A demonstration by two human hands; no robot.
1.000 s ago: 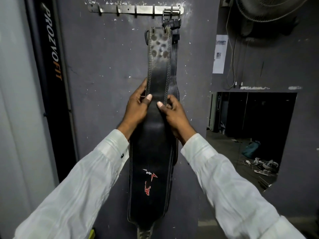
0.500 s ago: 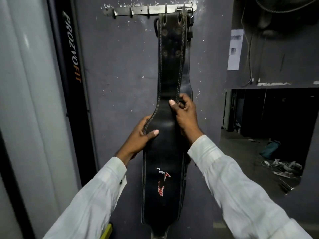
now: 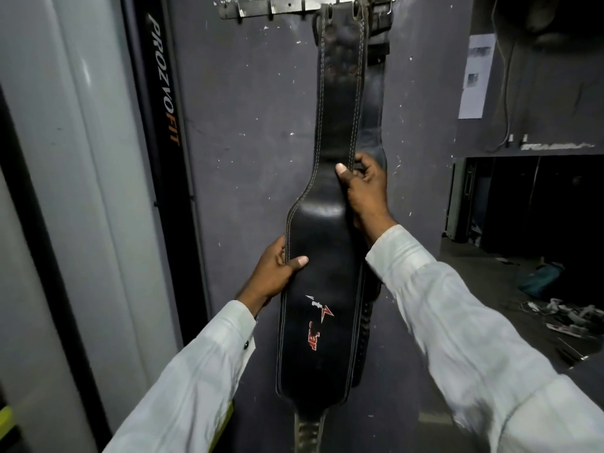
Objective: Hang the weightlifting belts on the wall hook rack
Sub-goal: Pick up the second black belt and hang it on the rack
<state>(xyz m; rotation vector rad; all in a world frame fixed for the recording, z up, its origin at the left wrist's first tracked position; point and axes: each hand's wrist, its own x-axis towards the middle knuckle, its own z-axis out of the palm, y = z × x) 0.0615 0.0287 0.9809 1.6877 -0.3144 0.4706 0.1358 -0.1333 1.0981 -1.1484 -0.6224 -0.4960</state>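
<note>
Weightlifting belt in black leather is what both hands are on. The left hand grips its left edge at the wide back pad, thumb across the front, fingers wrapped behind. The right hand grips the right edge higher up, where the pad narrows into the strap, its thumb on the stitching. A second ago I had both hands level at that neck. The left has since slid down to the pad while the right has kept roughly its place, so the hold is now staggered.

The belt itself has gone up. A second ago its punched end sat clearly below the hook rack; now that end reaches the rack's right part, at the very top of the view. Whether a hole has caught a hook I cannot tell, since the top is cropped. The belt lies straight down the grey wall, red logo low on the pad.

Behind it, showing along its right side, hangs a second black belt, seemingly already on the rack. More hooks stand along the rack to the left.

My reading: the lift is done and seating is what remains. I would not release either hand until the belt carries its own weight.
</note>
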